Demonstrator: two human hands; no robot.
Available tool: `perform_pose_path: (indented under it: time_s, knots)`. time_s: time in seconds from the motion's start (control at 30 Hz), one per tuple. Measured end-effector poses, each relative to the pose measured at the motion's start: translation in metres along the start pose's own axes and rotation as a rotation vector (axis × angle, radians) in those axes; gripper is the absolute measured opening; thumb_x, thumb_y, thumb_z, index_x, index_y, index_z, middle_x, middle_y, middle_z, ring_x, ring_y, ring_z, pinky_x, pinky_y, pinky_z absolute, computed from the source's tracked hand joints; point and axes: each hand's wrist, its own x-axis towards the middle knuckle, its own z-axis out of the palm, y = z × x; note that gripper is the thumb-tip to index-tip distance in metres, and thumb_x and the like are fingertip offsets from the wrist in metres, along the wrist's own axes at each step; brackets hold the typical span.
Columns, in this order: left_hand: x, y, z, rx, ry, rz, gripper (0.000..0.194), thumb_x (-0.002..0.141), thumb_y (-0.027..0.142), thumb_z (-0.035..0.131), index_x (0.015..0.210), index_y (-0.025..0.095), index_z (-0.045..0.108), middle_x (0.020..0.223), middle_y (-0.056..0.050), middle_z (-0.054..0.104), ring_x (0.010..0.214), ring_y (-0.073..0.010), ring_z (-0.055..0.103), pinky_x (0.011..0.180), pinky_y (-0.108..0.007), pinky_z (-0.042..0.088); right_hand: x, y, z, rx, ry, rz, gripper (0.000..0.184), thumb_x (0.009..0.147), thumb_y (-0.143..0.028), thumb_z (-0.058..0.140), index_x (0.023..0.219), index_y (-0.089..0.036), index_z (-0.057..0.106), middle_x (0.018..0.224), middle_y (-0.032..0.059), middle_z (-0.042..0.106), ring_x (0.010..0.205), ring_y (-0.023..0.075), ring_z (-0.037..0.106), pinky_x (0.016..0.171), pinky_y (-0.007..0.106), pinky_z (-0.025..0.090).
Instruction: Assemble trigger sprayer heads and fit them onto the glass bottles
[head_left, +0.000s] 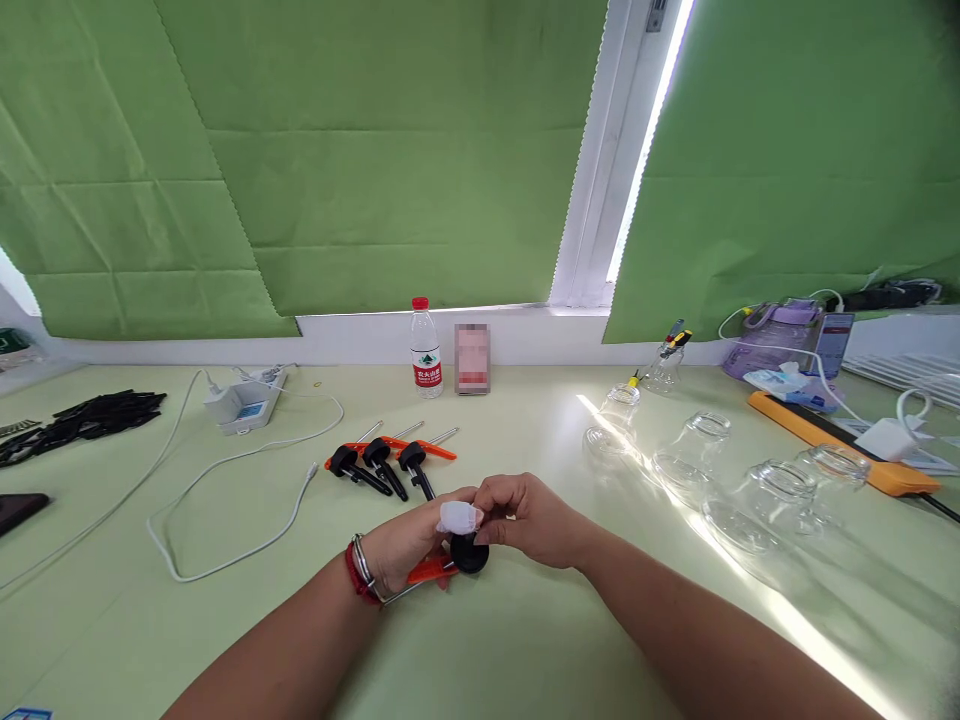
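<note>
Plastic, by our guess, makes up most of the orange-and-black piece (469, 556) in the head view, with a thin metal rod (405, 594) running back toward the left wrist. We judge it light and stiff, perhaps slippery at the smooth round cap, and hardly fragile. A firm hold around its body, with fingertips on the cap's rim, should suit it, leaving the rod free (its end lies close to the bracelets (364, 570)).

The piece sits by the left palm, just below the thumb with its white wrap (459, 517), and at the right fingertips. Our left hand (401, 548) is curled around it; our right hand (529, 520) is narrowed at the cap's upper edge, though we cannot tell whether it truly grips. Three similar pieces (377, 455) lie nearer the far edge of the table (540, 640), and clear vessels (782, 480) stand toward its right edge.
</note>
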Motion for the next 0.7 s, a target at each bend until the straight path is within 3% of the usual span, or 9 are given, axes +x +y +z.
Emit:
perform_pose_path:
  time_s: [0.7]
  knots:
    - [0.0038, -0.0038, -0.0027, -0.022, 0.011, -0.004, 0.033, 0.073, 0.046, 0.057, 0.093, 0.020, 0.052, 0.070, 0.002, 0.042, 0.059, -0.0126, 0.049, 0.041, -0.019, 0.039, 0.0027, 0.0099, -0.0049, 0.145, -0.024, 0.011, 0.014, 0.064, -0.021, 0.077, 0.073, -0.016, 0.068, 0.077, -0.0001, 0.063, 0.073, 0.0136, 0.059, 0.071, 0.030, 0.048]
